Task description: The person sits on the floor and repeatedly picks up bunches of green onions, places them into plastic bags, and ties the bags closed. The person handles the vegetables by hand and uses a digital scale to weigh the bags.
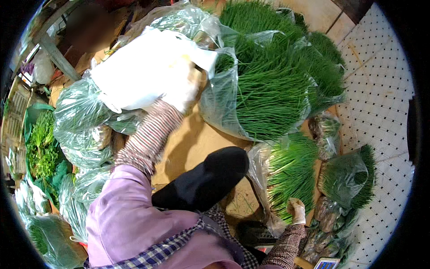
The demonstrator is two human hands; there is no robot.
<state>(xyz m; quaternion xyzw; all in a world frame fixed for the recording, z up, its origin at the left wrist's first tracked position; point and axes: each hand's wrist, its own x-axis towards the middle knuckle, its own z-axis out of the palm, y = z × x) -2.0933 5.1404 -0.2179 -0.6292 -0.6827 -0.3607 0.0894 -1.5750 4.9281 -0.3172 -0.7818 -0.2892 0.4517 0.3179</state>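
My left hand [181,87], in a pale glove and a striped cuff, reaches over the right side of a white plastic bag [134,67]. Motion and glare smear its fingers, so whether they grip the bag does not show. At the lower right my right hand [297,211], gloved too, has its fingers curled at the near end of a bundle of chives [291,170]. Those long green stems lie in a clear plastic bag [260,166] open along its side. My bent dark knee [224,168] comes between the two hands.
Big clear bags of upright chives [273,94] stand at the far right. Bagged greens [85,112] crowd the left, beside leafy herbs [42,139] in a green bag. Smaller packed bundles [345,177] line the right edge by dotted floor tiles [380,89]. Cardboard [188,143] covers the middle.
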